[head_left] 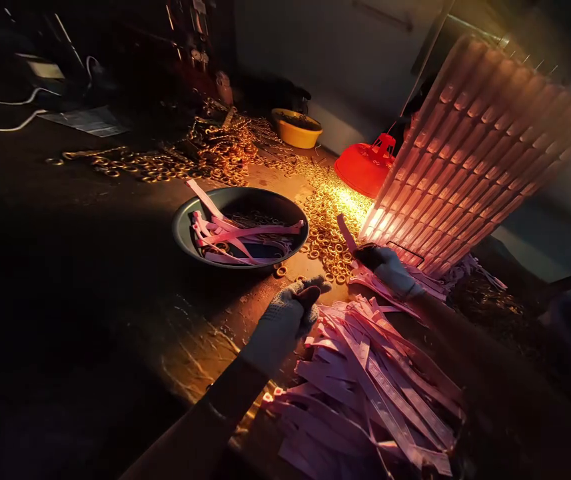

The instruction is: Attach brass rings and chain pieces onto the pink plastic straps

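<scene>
My left hand (pixel 282 323), in a pale dotted glove with the thumb bare, is over the table in front of the dark bowl. Its thumb presses against curled fingers; whatever may be between them I cannot make out. My right hand (pixel 390 268), in a white glove with dark bare fingertips, is closed on a pink strap (pixel 346 233) that sticks up beyond the fingers. Below and between the hands lies a large heap of pink straps (pixel 380 380). Gold-coloured metal rings (pixel 332 233) are spread under the lamp, just beyond my hands.
A dark bowl (pixel 181 233) holds several pink straps and small metal pieces. A red lamp (pixel 362 170) shines beside an upright ribbed translucent panel (pixel 480 147). Behind are a pile of metal rings (pixel 225 150) and a yellow basin (pixel 298 135). Papers (pixel 85 121) lie at left.
</scene>
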Available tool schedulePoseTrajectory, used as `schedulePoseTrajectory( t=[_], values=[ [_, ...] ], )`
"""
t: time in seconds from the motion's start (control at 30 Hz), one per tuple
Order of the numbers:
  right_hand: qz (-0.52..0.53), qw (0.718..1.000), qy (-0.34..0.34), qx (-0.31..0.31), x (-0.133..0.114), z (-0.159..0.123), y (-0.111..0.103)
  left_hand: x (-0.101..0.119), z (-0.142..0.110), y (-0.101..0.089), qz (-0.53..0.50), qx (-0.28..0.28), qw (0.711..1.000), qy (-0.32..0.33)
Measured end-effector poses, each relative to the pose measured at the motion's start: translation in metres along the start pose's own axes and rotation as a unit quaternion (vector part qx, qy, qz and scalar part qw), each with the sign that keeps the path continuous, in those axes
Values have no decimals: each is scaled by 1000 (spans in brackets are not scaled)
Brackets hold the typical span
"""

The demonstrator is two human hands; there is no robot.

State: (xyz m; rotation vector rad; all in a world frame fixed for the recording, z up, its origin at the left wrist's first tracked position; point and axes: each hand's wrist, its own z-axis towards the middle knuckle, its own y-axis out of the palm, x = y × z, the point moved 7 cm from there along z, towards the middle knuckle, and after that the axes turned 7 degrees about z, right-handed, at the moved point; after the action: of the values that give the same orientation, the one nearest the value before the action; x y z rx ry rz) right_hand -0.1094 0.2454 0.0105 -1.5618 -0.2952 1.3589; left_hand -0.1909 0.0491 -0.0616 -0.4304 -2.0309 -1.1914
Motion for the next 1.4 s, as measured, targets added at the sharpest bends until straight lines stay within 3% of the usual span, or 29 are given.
schedulePoseTrajectory(
  t=[0.17,0.3,0.43,0.53,0.63,0.7,0.83,0.97,1.03,1.13,1.23,1.33,1.4],
  values=[
    [95,993,-66,-14,-56,-75,-3,25,8,37,-24,-65,998,10],
    [62,996,-62,0,-76,-126,11,31,-11,60,-58,-105,990,-68],
    [59,996,-61,35,-90,-163,11,16,-42,73,-56,-162,977,-129],
    [57,991,-55,105,-97,-190,-6,-5,-63,80,40,-188,976,-101],
    [22,982,-26,188,-98,-218,-22,-26,-80,87,151,-175,971,-59],
    [-24,979,-9,204,-100,-233,-25,-35,-87,92,224,-165,960,-41],
    [-205,966,28,157,-106,-250,-14,-38,-89,105,385,-202,900,19],
    [-378,905,6,196,-111,-263,-7,-42,-87,119,515,-264,811,85],
    [-390,894,14,219,-107,-268,-7,-48,-90,127,568,-301,754,135],
    [-344,918,44,194,-95,-273,-5,-57,-95,136,596,-334,702,202],
    [-290,940,92,154,-89,-279,-7,-66,-93,137,586,-343,710,186],
    [-244,954,139,106,-88,-283,-12,-65,-89,133,580,-294,744,152],
    [-223,957,175,65,-84,-284,-14,-63,-91,133,591,-266,746,152]
  ],
)
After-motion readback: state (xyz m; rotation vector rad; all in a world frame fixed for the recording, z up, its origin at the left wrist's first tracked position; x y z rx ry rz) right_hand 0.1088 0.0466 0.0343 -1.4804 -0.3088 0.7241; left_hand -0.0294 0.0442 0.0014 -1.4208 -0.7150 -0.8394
